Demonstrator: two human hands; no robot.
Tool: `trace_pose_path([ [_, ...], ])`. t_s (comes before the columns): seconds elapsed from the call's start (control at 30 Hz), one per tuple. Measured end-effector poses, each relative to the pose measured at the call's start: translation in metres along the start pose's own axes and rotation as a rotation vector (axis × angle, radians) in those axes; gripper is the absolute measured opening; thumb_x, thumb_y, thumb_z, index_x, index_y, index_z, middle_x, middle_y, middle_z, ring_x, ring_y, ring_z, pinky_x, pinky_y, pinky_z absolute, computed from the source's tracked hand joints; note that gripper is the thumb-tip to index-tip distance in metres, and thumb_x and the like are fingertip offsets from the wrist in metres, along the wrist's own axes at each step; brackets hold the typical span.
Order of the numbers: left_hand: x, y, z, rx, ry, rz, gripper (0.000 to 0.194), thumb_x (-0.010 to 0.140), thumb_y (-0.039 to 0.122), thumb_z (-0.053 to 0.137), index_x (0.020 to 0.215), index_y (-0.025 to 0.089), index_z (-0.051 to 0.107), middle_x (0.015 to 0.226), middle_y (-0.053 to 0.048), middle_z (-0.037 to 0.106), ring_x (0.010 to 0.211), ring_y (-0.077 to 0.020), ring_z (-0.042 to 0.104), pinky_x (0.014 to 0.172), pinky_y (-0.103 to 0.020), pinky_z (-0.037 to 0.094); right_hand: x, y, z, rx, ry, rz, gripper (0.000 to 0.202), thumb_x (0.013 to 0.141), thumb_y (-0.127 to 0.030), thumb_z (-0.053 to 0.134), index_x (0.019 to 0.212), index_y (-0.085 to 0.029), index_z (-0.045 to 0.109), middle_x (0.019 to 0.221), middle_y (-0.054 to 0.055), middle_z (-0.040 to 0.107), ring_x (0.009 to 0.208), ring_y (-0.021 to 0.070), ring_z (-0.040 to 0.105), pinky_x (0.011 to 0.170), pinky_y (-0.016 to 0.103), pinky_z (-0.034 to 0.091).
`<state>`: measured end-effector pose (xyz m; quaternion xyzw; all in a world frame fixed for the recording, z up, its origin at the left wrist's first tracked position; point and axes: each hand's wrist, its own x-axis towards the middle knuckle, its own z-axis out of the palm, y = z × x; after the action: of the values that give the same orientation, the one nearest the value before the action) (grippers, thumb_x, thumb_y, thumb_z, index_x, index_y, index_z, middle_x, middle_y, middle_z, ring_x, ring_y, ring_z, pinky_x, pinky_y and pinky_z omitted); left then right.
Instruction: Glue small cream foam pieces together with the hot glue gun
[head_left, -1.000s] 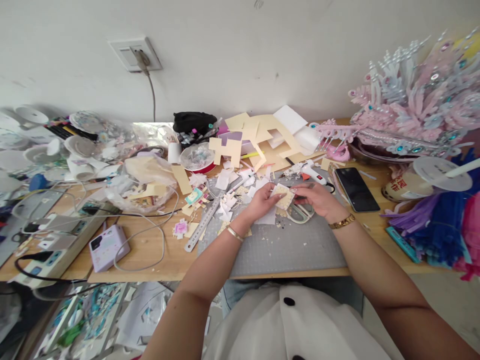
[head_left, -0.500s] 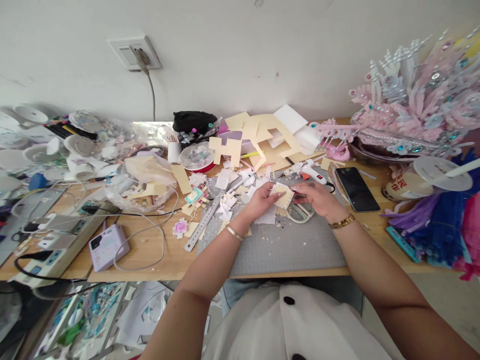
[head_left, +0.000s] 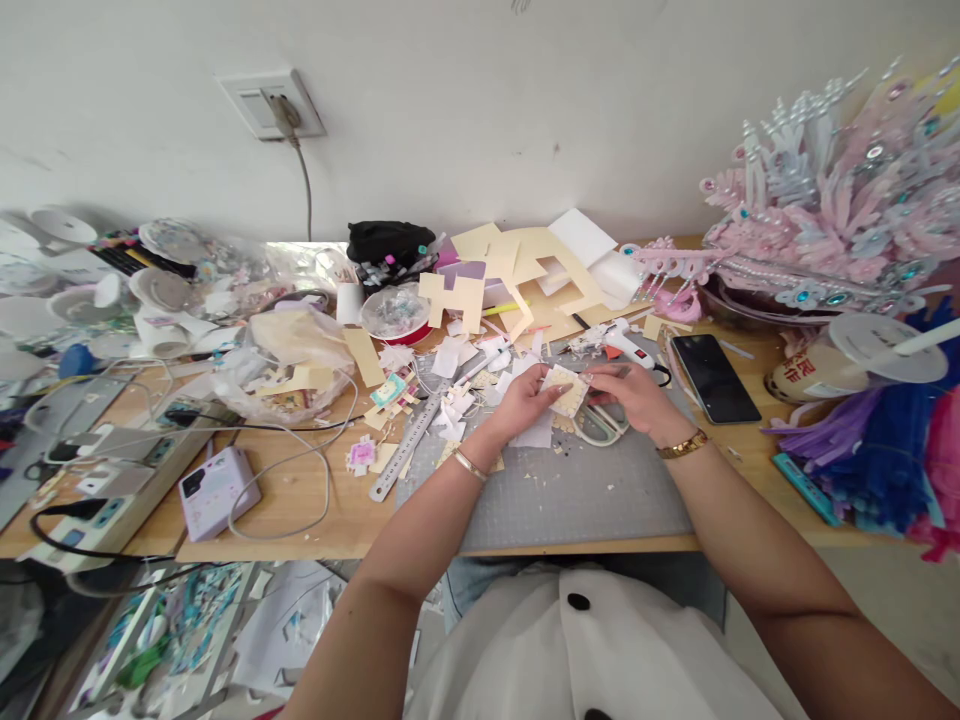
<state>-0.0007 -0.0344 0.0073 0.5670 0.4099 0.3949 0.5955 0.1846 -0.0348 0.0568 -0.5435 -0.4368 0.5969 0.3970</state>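
Head view: left hand [head_left: 523, 401] and right hand [head_left: 628, 393] together pinch a small cream card [head_left: 566, 390] just above the grey mat [head_left: 570, 490] on the tabletop [head_left: 300, 500]. Scissors [head_left: 600, 427] lie beneath the right hand; ruler [head_left: 409, 440] to the left, phone [head_left: 714, 377] to the right.

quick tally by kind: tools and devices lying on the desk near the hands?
Steel ruler: 1
White hot-glue gun: 1
Pale-handled scissors: 1
Black smartphone: 1
Lilac box-shaped gadget: 1
Total: 5
Both hands, left hand and right hand, grip a small cream card piece.
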Motion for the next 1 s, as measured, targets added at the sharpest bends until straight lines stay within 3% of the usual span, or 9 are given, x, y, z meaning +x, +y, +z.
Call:
trace_pose_path([
  [0.4,-0.0006,0.003,0.0,-0.014,0.014,-0.01,0.04,0.078,0.053,0.068,0.094,0.018,0.056,0.087,-0.004,0.066,0.077,-0.0158,0.06,0.072,-0.029,0.049,0.0006,0.0024,-0.0011,-0.053,-0.024,-0.066,0.028,0.053,-0.043,0.084,0.068,-0.02,0.076,0.073,0.003,0.072,0.071,0.0192,0.063,0.062,0.03,0.052],
  [1.0,-0.0006,0.0022,-0.0005,0.01,0.03,0.011,0.037,0.079,0.05,0.068,0.094,0.018,0.058,0.087,-0.004,0.066,0.078,-0.0164,0.06,0.073,-0.03,0.049,0.0008,0.0025,-0.0018,-0.045,-0.025,-0.045,0.028,0.052,-0.043,0.084,0.067,-0.021,0.075,0.072,0.002,0.071,0.07,0.019,0.063,0.065,0.033,0.053],
])
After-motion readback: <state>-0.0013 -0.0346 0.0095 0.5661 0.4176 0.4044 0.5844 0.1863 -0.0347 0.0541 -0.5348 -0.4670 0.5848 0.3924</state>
